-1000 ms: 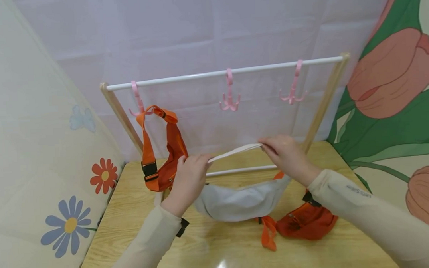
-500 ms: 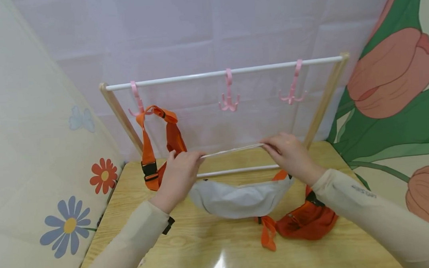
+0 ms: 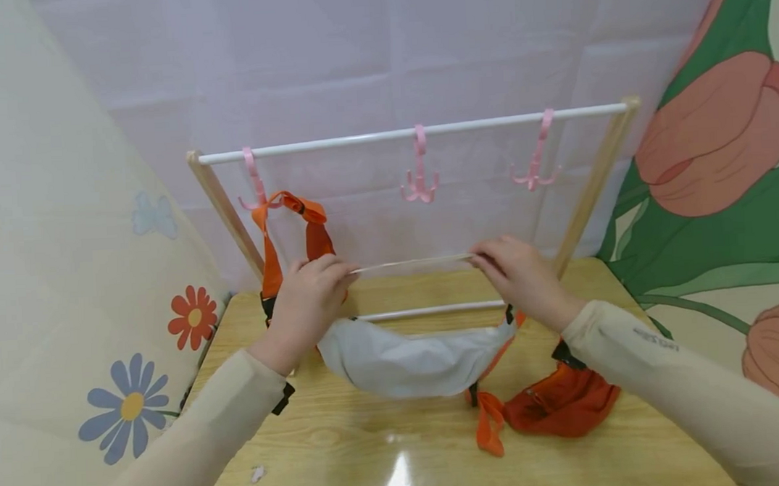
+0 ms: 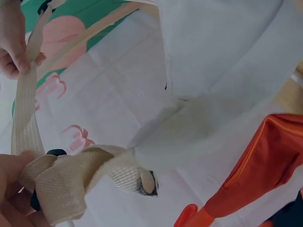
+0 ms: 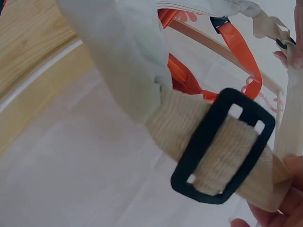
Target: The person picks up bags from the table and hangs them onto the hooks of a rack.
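Note:
A white waist bag [image 3: 414, 361] hangs in the air in front of the rack, sagging below its beige strap [image 3: 410, 262]. My left hand [image 3: 304, 308] pinches one end of that strap, which is stretched tight across to my right hand [image 3: 521, 277], pinching the other end. In the right wrist view a black slide buckle [image 5: 189, 165] sits on the strap close to the right fingers. Twisted webbing [image 4: 66, 184] lies by the left fingers in the left wrist view. Behind the left hand, an orange waist bag [image 3: 319, 240] hangs from the left pink hook [image 3: 257, 194], partly hidden.
The rack's white bar [image 3: 346, 140] carries a middle pink hook [image 3: 420, 187] and a right pink hook [image 3: 533, 175]. Another red-orange waist bag [image 3: 562, 402] lies on the wooden table [image 3: 347, 462], its orange strap [image 3: 489, 427] beside it. Patterned walls flank the table.
My left hand has moved left and up, drawing the strap out longer and straighter. The white bag has shifted left with it. My right hand has stayed nearly in place.

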Motion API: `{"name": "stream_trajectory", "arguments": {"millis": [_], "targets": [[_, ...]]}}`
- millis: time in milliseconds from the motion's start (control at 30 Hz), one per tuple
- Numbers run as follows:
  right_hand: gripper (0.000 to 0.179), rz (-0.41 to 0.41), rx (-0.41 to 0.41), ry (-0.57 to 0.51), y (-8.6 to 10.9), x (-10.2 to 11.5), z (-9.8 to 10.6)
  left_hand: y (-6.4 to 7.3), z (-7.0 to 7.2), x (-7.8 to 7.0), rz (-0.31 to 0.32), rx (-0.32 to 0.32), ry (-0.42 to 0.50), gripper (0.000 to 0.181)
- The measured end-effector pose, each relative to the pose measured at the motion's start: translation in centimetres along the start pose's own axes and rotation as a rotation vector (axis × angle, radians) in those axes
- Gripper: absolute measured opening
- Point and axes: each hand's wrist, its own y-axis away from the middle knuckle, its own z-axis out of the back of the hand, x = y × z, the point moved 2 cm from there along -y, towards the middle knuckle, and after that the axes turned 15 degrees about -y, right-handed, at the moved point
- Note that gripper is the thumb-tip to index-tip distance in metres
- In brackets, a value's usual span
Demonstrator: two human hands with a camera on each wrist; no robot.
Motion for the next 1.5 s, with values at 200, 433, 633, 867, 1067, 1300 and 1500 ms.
{"name": "stream_trajectory", "arguments": {"millis": [200,433,633,867,1067,1300,1500], "targets": [[0.008,-0.006,-0.060,-0.038,-1.0,-0.3,0.2,-0.4,-0.6,0.4,0.113,-0.076,0.125,0.011],[0.010,-0.128,-0.131,-0.142,-2.3,-1.3,0.3,-1.3,-1.3,0.6,0.213,-0.125,0.220,0.007],[0.013,-0.203,-0.197,-0.163,-3.5,-2.2,0.2,-2.2,-1.7,0.6,0.285,-0.117,0.242,0.013],[0.015,-0.224,-0.300,-0.163,-4.8,-2.8,0.2,-3.3,-2.3,0.7,0.323,-0.143,0.287,0.016],[0.015,-0.245,-0.336,-0.155,-5.7,-3.0,0.1,-4.1,-2.7,0.8,0.349,-0.232,0.319,0.014],[0.018,-0.282,-0.373,-0.212,-6.6,-2.9,-0.1,-4.5,-2.9,0.8,0.275,-0.313,0.307,0.009],[0.017,-0.281,-0.413,-0.232,-7.1,-3.2,-0.3,-5.2,-3.1,0.6,0.236,-0.273,0.200,0.017]]}}
